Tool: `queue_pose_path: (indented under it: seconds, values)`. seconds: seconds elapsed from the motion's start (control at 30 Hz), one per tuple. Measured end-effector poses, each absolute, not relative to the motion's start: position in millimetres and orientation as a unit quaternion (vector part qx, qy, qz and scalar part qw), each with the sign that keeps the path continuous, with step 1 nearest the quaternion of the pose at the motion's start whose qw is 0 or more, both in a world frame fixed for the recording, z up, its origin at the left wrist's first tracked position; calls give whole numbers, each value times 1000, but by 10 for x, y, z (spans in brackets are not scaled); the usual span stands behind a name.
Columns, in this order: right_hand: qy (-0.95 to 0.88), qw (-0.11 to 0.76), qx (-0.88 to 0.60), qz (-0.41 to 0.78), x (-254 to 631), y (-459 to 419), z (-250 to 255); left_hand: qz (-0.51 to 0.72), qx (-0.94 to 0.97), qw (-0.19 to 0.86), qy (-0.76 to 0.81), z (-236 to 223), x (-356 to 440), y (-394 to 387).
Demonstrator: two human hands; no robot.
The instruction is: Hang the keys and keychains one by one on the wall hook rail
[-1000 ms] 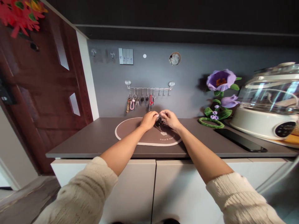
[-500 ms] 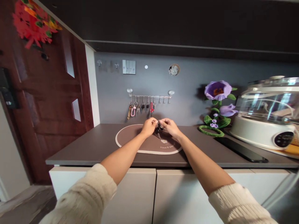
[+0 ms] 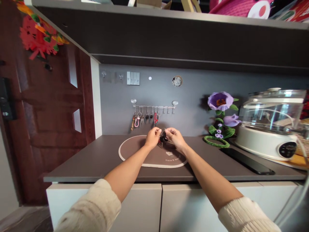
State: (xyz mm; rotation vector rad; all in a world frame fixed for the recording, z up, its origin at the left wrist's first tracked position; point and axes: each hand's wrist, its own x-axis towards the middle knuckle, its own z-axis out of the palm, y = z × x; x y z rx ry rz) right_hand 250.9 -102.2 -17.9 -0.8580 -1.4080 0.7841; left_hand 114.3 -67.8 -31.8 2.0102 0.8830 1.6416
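A bunch of dark keys (image 3: 163, 137) on a metal ring hangs between my two hands, over the brown oval mat (image 3: 135, 149). My left hand (image 3: 153, 138) pinches the ring from the left side. From the right, my right hand (image 3: 175, 136) pinches it too, fingertips close to the left ones. Part of the bunch is hidden by my fingers. Behind my hands, a clear hook rail (image 3: 154, 106) on the wall carries several key sets, among them a pink carabiner (image 3: 137, 121) and a red cord (image 3: 155, 118).
A purple crocheted flower (image 3: 220, 101) stands to the right, with a black phone (image 3: 247, 161) and a white appliance with a clear top (image 3: 264, 138) beyond it. Overhead runs a dark shelf (image 3: 154, 35). A red-brown door (image 3: 58, 129) is at left.
My view has tilted up, so the counter sits lower and the upper shelf shows. Both hands stay at the key bunch, and the ring now shows between the fingertips.
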Motion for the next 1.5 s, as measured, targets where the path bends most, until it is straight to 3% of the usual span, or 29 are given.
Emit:
queue_pose_path:
  seconds: [0.53, 1.03, 1.5]
  values:
    - [-502, 685, -353, 392, 2536, -745, 394, 509, 744, 57, 429, -387, 1094, -667]
    - [-425, 700, -418, 393, 2397, -244, 653, 491, 744, 41, 452, -411, 1094, -662]
    - [-388, 716, -443, 376, 2358, 86, 518, 490, 742, 41, 456, -425, 1087, -641]
